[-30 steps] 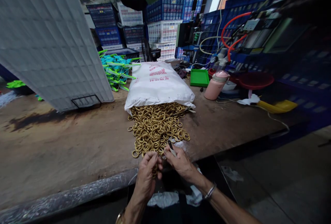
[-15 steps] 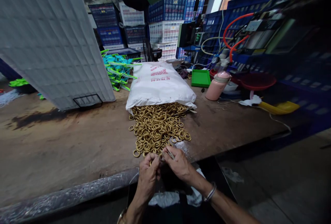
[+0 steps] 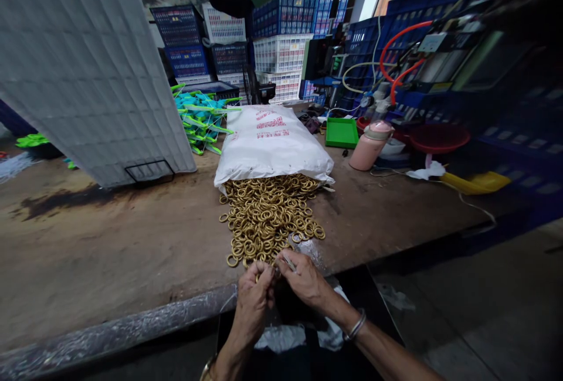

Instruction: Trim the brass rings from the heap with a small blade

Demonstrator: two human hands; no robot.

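Note:
A heap of gold-coloured rings (image 3: 266,217) spills from the mouth of a white printed sack (image 3: 275,149) onto the wooden table. Just in front of the heap, at the table's near edge, my two hands almost meet. My left hand (image 3: 255,290) is closed in a pinch around a gold ring, of which only a part shows between the fingers. My right hand (image 3: 301,275) is closed on a thin metal tool (image 3: 289,263), its tip pointing toward the left fingers. Fingers hide most of the tool, so its kind cannot be told.
A large pale ribbed panel (image 3: 92,76) stands at left, beside bright green and blue pieces (image 3: 202,120). To the right are a green tray (image 3: 342,133), a pink bottle (image 3: 370,145) and a machine with orange hoses (image 3: 433,55). Stacked crates (image 3: 284,53) line the back.
Both hands stay in nearly the same place. The fingertips have shifted very slightly, and the ring heap and sack look unchanged.

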